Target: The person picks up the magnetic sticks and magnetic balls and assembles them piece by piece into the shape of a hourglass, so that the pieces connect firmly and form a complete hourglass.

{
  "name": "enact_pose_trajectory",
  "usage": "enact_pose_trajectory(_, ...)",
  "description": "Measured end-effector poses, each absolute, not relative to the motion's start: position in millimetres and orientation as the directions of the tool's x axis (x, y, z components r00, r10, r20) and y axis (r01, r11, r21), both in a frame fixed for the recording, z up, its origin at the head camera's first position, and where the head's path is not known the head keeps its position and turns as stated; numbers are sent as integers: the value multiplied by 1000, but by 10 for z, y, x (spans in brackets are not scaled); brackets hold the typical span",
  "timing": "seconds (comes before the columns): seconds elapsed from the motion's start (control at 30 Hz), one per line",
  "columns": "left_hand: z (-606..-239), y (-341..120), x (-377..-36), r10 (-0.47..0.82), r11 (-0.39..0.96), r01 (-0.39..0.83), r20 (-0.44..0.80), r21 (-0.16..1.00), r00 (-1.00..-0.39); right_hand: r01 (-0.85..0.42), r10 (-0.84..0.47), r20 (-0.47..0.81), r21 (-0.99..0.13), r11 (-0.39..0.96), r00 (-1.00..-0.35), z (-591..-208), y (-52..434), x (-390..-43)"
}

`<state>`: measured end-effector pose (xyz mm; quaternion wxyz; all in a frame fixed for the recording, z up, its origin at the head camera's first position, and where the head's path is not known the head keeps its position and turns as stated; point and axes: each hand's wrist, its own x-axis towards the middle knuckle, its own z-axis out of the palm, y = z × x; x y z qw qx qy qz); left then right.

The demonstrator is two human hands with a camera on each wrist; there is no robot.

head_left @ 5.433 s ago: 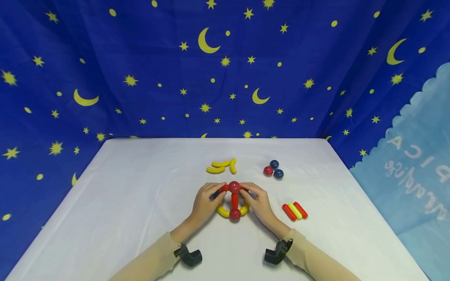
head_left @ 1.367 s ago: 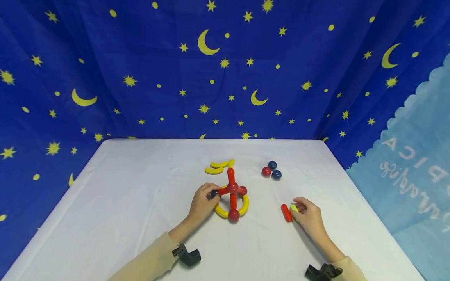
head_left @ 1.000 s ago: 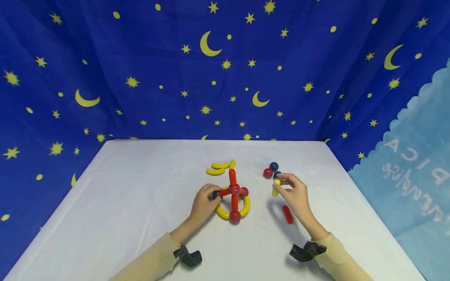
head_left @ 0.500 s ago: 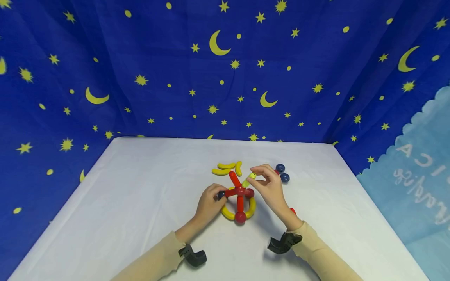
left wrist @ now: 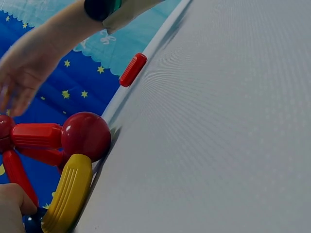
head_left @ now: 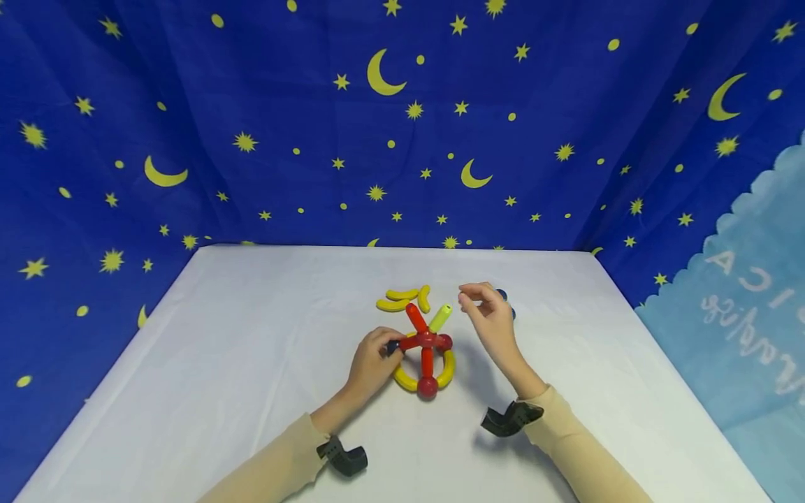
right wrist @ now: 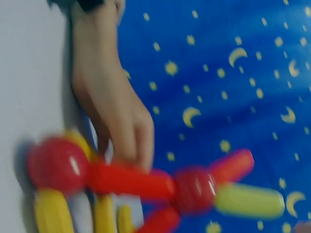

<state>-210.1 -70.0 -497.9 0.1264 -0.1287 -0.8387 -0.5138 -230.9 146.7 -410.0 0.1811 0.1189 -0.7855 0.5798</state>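
**Rod-and-ball figure, mid-table, left hand on it**

Here, the built figure [head_left: 425, 349] stands a little near of the middle of the white table [head_left: 251, 363]. Count of its parts as seen from the head camera: two red balls, one at the hub [head_left: 428, 339] and one at the near end [head_left: 428, 386]; two yellow curved pieces forming a ring on the cloth, [head_left: 402, 379] on the left and [head_left: 447, 367] on the right; one red rod between the two balls; red rods running left and far-left from the hub; a short red stub to its right; one yellow-green rod [head_left: 440, 318] pointing up and far-right from the hub.

Left hand [head_left: 372, 361] pinches the dark blue ball [head_left: 393, 346] at the left tip of the figure, fingers curled round it. Right hand [head_left: 490, 323] hangs just right of the yellow-green rod, clear of it, fingers loosely bent, nothing in them.

Loose stock: three yellow curved pieces [head_left: 402, 300] in a cluster just beyond the figure. Blue balls [head_left: 503, 296] peek out behind the right hand; number cannot be told. One red rod [left wrist: 132, 70] lies alone on the cloth, seen in the left wrist view. No boxes, trays or bowls in sight; all pieces lie bare on the cloth.

Backdrop: blue star-and-moon fabric [head_left: 283, 126] round the far and side edges.
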Motion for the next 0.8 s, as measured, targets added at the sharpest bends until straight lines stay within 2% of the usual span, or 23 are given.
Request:
enact_pose_trajectory(0.17, -4991, -706, -2107, 85, 443, 348, 348, 826, -934, -221, 164, 311, -883, 413, -936, -4187, 1796, -2554)
enact_pose_trajectory(0.4, -5012, -716, -2071, 86, 437, 337, 334, 834, -939, 6, 337, 194, -859, 511, -921, -4504, 2129, -2760)
enact_pose_trajectory(0.6, -5007, -709, -2095, 76, 373, 338, 335, 864, -939, 107, 345, 106, -832, 544, -933, -4583, 2236, -2789)
enact_pose_trajectory(0.8, -4950, -690, -2115, 23, 285, 250, 254, 926, -967, 136, 329, 61, -827, 545, -943, -4606, 2268, -2799)
